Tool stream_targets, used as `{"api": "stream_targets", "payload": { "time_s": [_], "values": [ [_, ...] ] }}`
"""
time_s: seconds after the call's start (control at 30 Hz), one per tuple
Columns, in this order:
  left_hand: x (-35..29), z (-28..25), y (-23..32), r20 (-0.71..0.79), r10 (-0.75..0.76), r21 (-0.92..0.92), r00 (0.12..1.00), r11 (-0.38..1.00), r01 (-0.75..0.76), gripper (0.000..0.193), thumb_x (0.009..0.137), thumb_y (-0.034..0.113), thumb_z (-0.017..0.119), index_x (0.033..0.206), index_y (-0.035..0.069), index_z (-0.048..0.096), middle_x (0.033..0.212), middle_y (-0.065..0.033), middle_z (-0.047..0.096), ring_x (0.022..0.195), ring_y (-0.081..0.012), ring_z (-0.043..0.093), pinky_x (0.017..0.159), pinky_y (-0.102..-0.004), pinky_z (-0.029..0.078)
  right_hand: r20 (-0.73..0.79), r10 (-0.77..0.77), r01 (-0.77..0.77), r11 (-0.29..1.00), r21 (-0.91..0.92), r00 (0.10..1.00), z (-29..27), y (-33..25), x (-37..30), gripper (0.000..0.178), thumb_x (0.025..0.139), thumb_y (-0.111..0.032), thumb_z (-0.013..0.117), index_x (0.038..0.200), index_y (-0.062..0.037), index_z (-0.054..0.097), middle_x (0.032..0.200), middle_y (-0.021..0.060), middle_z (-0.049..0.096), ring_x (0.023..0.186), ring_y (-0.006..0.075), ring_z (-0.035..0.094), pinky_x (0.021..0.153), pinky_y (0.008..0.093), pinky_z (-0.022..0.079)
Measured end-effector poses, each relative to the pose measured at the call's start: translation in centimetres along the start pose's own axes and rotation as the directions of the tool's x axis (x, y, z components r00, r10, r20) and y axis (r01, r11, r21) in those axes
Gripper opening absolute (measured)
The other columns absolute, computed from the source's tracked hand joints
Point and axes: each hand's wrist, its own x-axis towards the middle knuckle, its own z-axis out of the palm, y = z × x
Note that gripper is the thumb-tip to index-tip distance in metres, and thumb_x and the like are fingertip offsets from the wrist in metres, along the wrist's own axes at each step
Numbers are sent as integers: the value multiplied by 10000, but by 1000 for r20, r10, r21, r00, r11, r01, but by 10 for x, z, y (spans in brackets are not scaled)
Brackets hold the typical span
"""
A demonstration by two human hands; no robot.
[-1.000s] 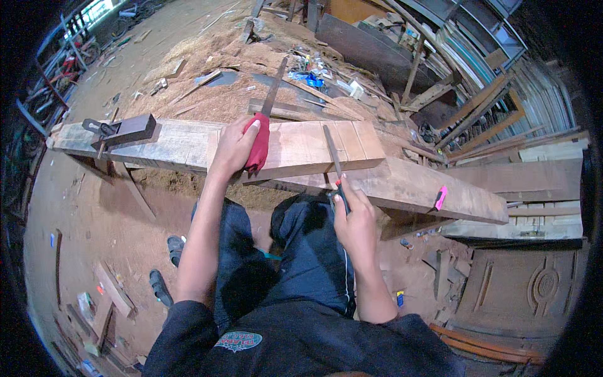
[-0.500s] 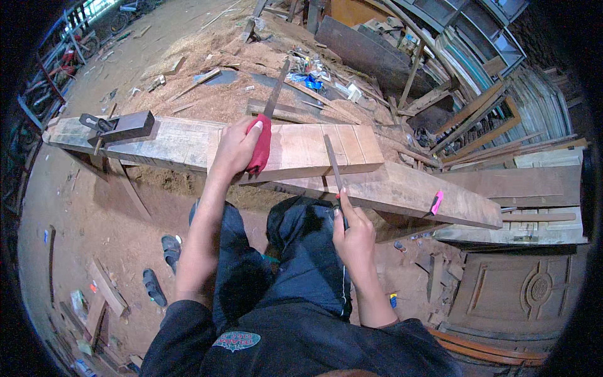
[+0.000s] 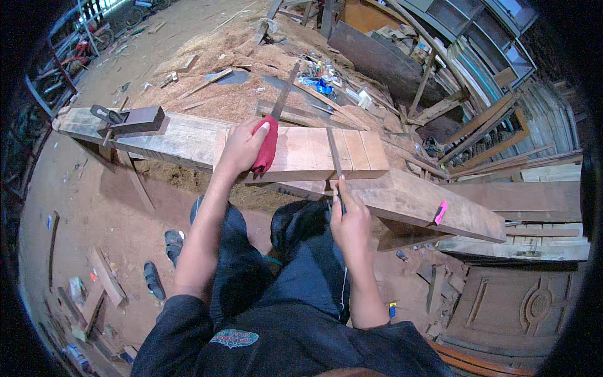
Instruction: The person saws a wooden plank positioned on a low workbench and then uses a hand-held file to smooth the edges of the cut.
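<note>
"Block (image 3: 301,147): location?"
"On beam (image 3: 433,196), centre."
"Grips?"
"Left hand (image 3: 242,146): wrapped round red cloth (image 3: 267,146), blade (image 3: 286,91) projecting far. Right hand (image 3: 352,223): curled snugly about slim tool (image 3: 334,151), over block's right part."
"Remainder?"
"Plane (image 3: 141,119), left; pink item (image 3: 442,212), right."

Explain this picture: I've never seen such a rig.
There is no machine here: a person works bare-handed, seen from above by a head-worn fisheye camera, so straight edges bend. A wooden block rests on a long beam. The left hand holds a red cloth, with a dark blade jutting from it; the right hand holds a slim tool that points over the block. Also on the beam: a dark hand plane at left, a pink object at right.
</note>
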Motion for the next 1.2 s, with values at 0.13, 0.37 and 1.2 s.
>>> {"api": "stream_targets", "payload": {
  "time_s": [0.13, 0.37, 1.2],
  "values": [
    [-1, -1, 9, 33, -35, 22, 999, 999, 34, 419, 1058, 319, 552, 1147, -54, 719, 1118, -281, 721, 1078, -462, 686, 956, -503, 519, 39, 59, -57, 997, -55, 997, -19, -3, -33, 464, 1042, -171, 604, 1502, -115, 623, 970, 264, 669, 896, 472, 705, 778, 557, 581],
    [-2, 0, 12, -15, -12, 37, 1000, 999, 12, 395, 1051, 294, 567, 1181, -45, 722, 1152, -277, 728, 1096, -448, 701, 947, -474, 532, 49, 67, -63, 996, -70, 997, -20, -15, -5, 470, 1038, -169, 606, 1501, -89, 615, 1033, 287, 697, 928, 472, 719, 808, 548, 600],
    [-3, -3, 10, 34, 24, 172, 999, 985, -29, 399, 1052, 326, 553, 1208, -4, 713, 1186, -235, 721, 1152, -441, 647, 1038, -503, 446, -30, -17, 15, 999, -49, 999, 0, 5, -8, 478, 1053, -183, 606, 1523, -97, 591, 980, 284, 696, 921, 486, 709, 820, 562, 576]
  ]
}}
